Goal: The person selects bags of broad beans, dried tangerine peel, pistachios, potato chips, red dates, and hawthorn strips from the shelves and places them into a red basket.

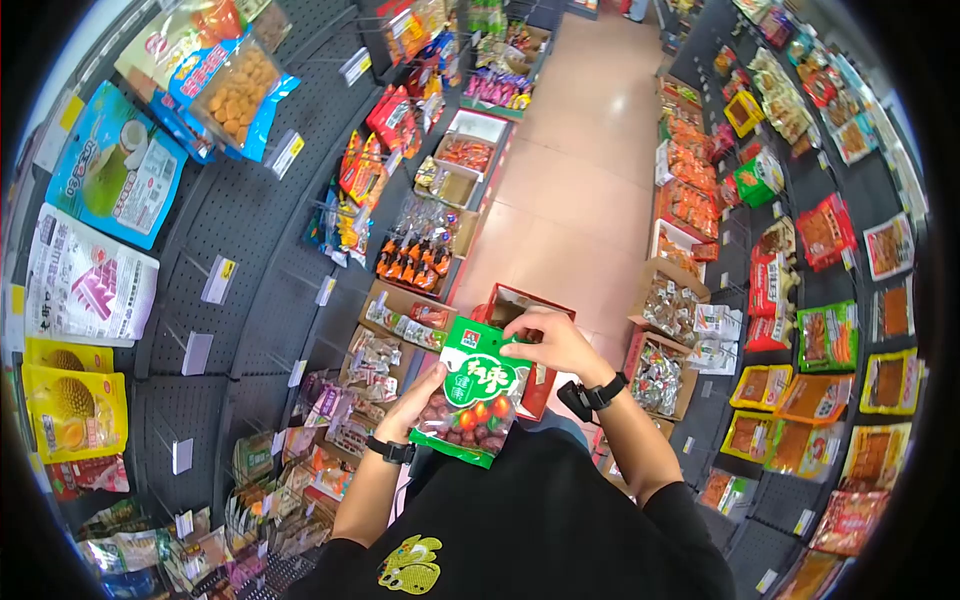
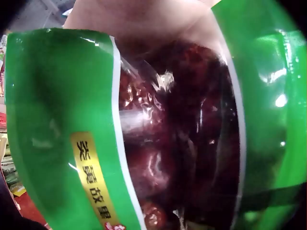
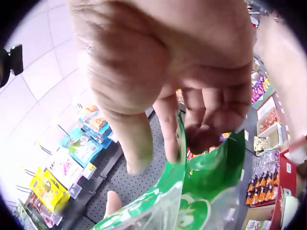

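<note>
A green bag of red dates (image 1: 472, 395) is held upright, its printed front showing in the head view. My left hand (image 1: 412, 402) grips its left side, thumb on the front; in the left wrist view the palm (image 2: 144, 24) lies against the clear window of the bag (image 2: 53, 115). At the bag's top right corner is my right hand (image 1: 555, 345), fingers bent at the edge. The right wrist view has the bag's top edge (image 3: 165, 184) between fingers of the right hand (image 3: 168, 62), with the thumb apart from it.
Dark pegboard shelves (image 1: 240, 330) with hanging snack packets stand on the left, and more packets (image 1: 825, 335) line the right shelves. Cartons of snacks edge the aisle floor (image 1: 560, 180). A red box (image 1: 535, 390) is just beyond the bag, close to the body.
</note>
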`<action>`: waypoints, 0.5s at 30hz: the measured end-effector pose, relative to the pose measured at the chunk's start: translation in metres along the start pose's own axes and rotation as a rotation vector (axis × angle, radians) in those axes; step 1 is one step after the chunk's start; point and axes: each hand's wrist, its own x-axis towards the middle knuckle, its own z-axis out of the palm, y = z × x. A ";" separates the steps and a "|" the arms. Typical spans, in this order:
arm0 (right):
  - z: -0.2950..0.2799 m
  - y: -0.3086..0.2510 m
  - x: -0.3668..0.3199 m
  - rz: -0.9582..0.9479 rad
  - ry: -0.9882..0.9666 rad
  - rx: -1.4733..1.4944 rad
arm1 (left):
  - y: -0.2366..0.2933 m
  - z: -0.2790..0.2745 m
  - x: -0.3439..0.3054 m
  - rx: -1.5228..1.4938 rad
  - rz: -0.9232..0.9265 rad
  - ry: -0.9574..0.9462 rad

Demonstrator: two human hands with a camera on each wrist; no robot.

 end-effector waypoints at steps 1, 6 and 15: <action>-0.005 -0.003 0.000 -0.026 -0.065 -0.098 | 0.005 0.005 0.003 -0.034 -0.031 -0.035; -0.008 -0.005 -0.010 0.155 -0.065 -0.016 | 0.011 0.016 0.010 -0.045 -0.070 -0.080; -0.048 -0.020 -0.016 0.193 -0.107 0.073 | -0.032 -0.022 0.022 -0.293 0.129 0.124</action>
